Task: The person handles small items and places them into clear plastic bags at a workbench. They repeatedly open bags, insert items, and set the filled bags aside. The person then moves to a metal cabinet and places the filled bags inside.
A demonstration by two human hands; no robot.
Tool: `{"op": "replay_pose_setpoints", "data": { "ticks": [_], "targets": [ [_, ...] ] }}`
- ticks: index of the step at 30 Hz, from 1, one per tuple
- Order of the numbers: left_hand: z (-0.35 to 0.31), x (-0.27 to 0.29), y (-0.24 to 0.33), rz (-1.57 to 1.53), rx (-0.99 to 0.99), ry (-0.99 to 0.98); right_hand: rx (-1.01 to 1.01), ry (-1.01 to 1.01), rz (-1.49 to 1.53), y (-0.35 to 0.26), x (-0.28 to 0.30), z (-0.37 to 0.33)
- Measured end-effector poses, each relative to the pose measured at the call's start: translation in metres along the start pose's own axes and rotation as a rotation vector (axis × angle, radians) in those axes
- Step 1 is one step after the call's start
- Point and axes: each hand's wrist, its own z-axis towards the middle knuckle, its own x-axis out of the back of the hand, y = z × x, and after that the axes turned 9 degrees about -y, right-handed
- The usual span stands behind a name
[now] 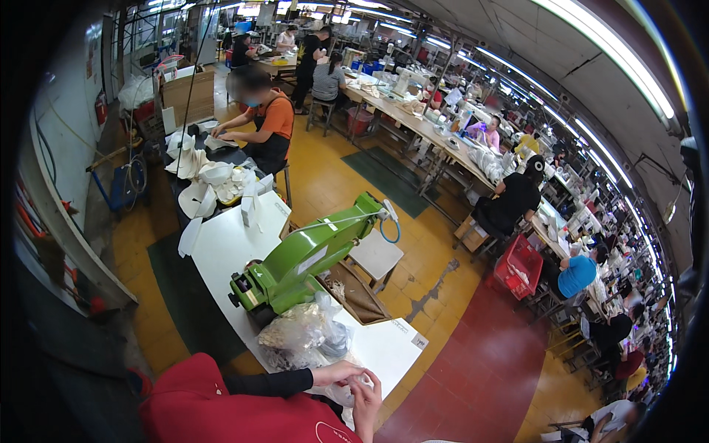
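Head view: fingers half-curled, hold unclear, clear plastic bags lying between them and the green machine.

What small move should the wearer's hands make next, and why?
Perhaps the left hand should steady the clear plastic bag, since it lies crumpled on the white table, close to where that hand meets the right hand.

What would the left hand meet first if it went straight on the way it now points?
The left hand would probably meet the right hand first, though the depth is unclear.
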Motion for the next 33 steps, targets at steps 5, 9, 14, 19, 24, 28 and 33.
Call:
{"op": "replay_pose_setpoints", "data": {
  "ticks": [5,9,14,19,24,28,33],
  "targets": [
    [0.013,-0.008,-0.020,0.546,-0.465,0.125,-0.294,0.549,0.876,0.003,-0.014,0.010],
    [0.001,-0.014,-0.009,0.873,-0.872,-0.158,-0.499,0.526,1.170,0.030,-0.001,0.009],
    [-0.001,-0.014,0.002,1.067,-0.759,-0.043,-0.144,0.456,0.938,-0.003,0.008,0.005],
    [0.011,-0.002,0.001,1.542,-0.665,0.232,0.110,0.207,0.021,-0.002,0.008,-0.002],
    [0.003,0.002,0.002,0.012,0.043,-0.040,0.144,0.414,-0.547,0.005,0.004,-0.003],
    [0.001,-0.007,0.002,-0.307,-0.015,0.047,0.041,0.218,-0.289,-0.011,-0.001,0.000],
    [-0.002,0.014,-0.003,0.143,-0.070,-0.054,-0.425,0.125,-0.173,-0.011,0.002,0.011]
  ]
}}
